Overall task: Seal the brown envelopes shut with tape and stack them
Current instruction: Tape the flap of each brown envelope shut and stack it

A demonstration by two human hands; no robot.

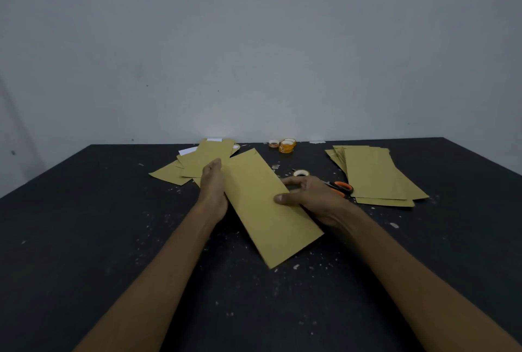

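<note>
- Brown envelope [262, 204]: held slantwise at the middle of the black table [84, 224]. Its near corner appears to rest on the tabletop, and its plain face is up, with the flap not visible.
- Right hand [310, 196]: clamped on the envelope's right long edge, thumb pressed on top. The other fingers are curled past the edge, with their tips hidden.
- Left hand [213, 185]: laid along the left long edge and seen edge-on. Its fingers pass behind the paper, so I cannot tell whether they grip or merely support.
- Loose pile of envelopes [197, 159]: far left, fanned, with white paper [187, 150] peeking out.
- Stacked envelopes [375, 173]: right, overlapping unevenly.
- Scissors [340, 187]: orange handles only, blades hidden behind the right hand.
- Tape roll [300, 173]: just beyond the right hand's fingers.
- More tape rolls [286, 145]: at the far edge, their markings blurred.
</note>
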